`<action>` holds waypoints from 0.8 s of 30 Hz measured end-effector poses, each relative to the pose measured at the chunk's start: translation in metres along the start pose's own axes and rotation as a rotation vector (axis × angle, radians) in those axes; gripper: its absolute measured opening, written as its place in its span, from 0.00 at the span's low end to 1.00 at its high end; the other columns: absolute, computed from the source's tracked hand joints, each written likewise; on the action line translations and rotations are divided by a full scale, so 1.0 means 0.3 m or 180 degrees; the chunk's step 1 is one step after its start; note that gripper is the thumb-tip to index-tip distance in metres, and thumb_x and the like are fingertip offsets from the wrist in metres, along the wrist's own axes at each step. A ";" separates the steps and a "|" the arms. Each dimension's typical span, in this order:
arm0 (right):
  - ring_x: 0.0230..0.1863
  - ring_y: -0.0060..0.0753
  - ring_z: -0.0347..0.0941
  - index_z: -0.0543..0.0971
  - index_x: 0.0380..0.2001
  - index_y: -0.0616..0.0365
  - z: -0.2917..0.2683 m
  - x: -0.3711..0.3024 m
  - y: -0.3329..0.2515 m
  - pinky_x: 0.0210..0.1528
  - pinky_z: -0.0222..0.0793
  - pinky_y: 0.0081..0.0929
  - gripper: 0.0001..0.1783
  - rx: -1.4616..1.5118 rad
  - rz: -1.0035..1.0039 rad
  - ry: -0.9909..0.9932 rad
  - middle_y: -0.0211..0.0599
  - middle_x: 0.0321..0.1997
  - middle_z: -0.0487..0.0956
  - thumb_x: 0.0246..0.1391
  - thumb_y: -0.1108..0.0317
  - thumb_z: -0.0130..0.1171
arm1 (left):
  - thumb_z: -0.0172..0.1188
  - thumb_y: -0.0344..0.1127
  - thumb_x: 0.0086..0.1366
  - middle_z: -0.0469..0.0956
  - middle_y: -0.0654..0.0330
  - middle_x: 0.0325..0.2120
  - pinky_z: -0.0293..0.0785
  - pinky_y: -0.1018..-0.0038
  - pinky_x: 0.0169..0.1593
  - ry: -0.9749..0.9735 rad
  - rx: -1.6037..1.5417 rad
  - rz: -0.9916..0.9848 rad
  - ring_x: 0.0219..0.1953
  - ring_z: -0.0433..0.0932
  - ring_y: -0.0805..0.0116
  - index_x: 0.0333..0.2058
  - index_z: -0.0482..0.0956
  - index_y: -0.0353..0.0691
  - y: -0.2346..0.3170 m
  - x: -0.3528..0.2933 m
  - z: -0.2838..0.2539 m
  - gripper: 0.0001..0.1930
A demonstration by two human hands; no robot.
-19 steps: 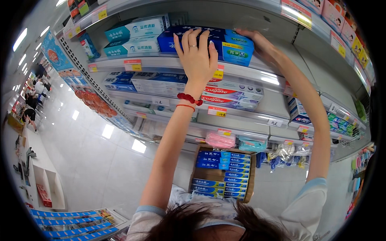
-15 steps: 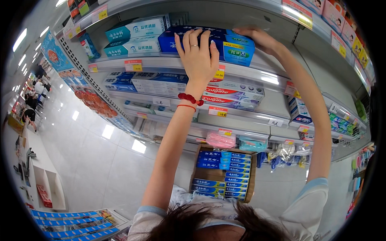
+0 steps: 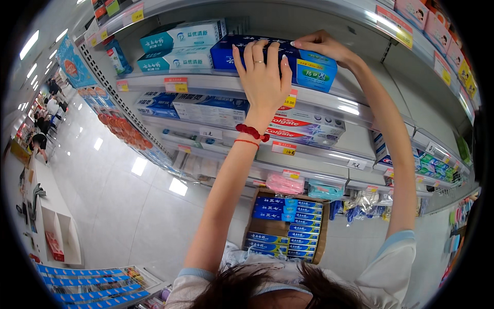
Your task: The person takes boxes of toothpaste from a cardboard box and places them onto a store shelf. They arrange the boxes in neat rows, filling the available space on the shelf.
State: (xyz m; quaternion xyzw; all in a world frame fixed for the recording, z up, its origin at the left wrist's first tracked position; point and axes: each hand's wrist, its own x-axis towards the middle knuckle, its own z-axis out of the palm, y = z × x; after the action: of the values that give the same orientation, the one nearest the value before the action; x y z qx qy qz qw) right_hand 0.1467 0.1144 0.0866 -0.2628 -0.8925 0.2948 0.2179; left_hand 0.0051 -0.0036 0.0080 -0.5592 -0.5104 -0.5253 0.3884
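A large dark blue toothpaste box (image 3: 315,77), with a bright blue and green end, lies on the shelf. My left hand (image 3: 265,82), wearing a ring, rests on it with fingers spread over the upper edge and the thumb against the front. My right hand (image 3: 329,49) bends over the box's right part, its fingertips touching the top near the back edge. Part of the right fingers is hidden from sight. Immediately left of the blue box, two teal-and-white toothpaste boxes (image 3: 193,59) are stacked on the same shelf.
Lower shelves carry more toothpaste boxes (image 3: 208,110). A cardboard carton (image 3: 323,234) of blue toothpaste boxes stands below, in front of me. Pink packages (image 3: 437,28) sit on the upper shelf at right. A blue bottle (image 3: 118,57) stands at the shelf's left end.
My right hand has shifted from the box's back right corner onto its top, fingers more bent. The left hand keeps its place on the box. The whole view has shifted slightly.
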 end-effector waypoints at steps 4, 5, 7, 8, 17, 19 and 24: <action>0.31 0.27 0.75 0.78 0.39 0.61 0.003 -0.003 0.003 0.35 0.70 0.20 0.32 0.0077 -0.0057 -0.0035 0.39 0.32 0.79 0.39 0.43 0.60 | 0.45 0.40 0.58 0.66 0.56 0.44 0.40 0.53 0.59 0.0030 0.0003 -0.0089 0.51 0.60 0.58 0.42 0.69 0.39 0.001 -0.011 0.001 0.16; 0.32 0.28 0.75 0.78 0.39 0.60 0.002 -0.003 0.004 0.36 0.69 0.20 0.33 0.0117 -0.0067 -0.0083 0.40 0.33 0.79 0.37 0.42 0.61 | 0.45 0.40 0.58 0.65 0.56 0.45 0.40 0.53 0.60 0.0071 -0.0016 -0.0128 0.52 0.59 0.58 0.43 0.68 0.38 0.000 -0.013 0.002 0.17; 0.32 0.28 0.75 0.78 0.39 0.61 0.000 0.002 0.007 0.37 0.69 0.20 0.34 0.0124 -0.0083 -0.0107 0.41 0.33 0.79 0.36 0.42 0.62 | 0.45 0.41 0.58 0.63 0.55 0.47 0.38 0.52 0.60 0.0074 -0.0002 -0.0115 0.54 0.58 0.57 0.45 0.67 0.38 -0.002 -0.010 0.002 0.18; 0.32 0.28 0.75 0.78 0.39 0.61 0.000 0.005 0.008 0.37 0.69 0.20 0.34 0.0129 -0.0091 -0.0120 0.41 0.33 0.79 0.36 0.42 0.62 | 0.45 0.41 0.59 0.63 0.55 0.49 0.37 0.52 0.60 0.0074 0.0006 -0.0109 0.55 0.57 0.57 0.45 0.66 0.38 -0.003 -0.009 0.002 0.18; 0.31 0.27 0.75 0.78 0.39 0.61 0.001 0.015 0.006 0.37 0.69 0.19 0.34 0.0065 -0.0030 -0.0179 0.40 0.32 0.79 0.36 0.42 0.62 | 0.46 0.42 0.58 0.65 0.56 0.45 0.35 0.49 0.60 -0.0048 0.0087 -0.0081 0.56 0.56 0.57 0.40 0.70 0.39 -0.006 -0.011 -0.009 0.15; 0.33 0.27 0.74 0.78 0.39 0.61 -0.004 0.014 0.000 0.38 0.68 0.19 0.34 0.0029 -0.0008 -0.0203 0.40 0.33 0.79 0.36 0.42 0.62 | 0.46 0.42 0.58 0.66 0.56 0.43 0.36 0.49 0.60 -0.0028 0.0067 -0.0086 0.55 0.57 0.56 0.39 0.70 0.38 -0.005 -0.009 -0.007 0.15; 0.36 0.29 0.74 0.75 0.43 0.62 -0.025 -0.014 -0.024 0.41 0.69 0.21 0.32 -0.0556 -0.0043 -0.0076 0.43 0.37 0.77 0.41 0.47 0.60 | 0.47 0.41 0.57 0.66 0.55 0.42 0.36 0.50 0.59 0.0008 -0.0044 -0.0066 0.54 0.58 0.55 0.39 0.69 0.37 0.014 -0.006 -0.006 0.15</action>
State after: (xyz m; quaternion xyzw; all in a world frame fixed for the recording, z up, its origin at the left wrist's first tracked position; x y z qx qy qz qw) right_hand 0.1514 0.1100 0.0956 -0.2713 -0.9191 0.2175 0.1855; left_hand 0.0090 -0.0064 0.0070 -0.5559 -0.5120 -0.5335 0.3798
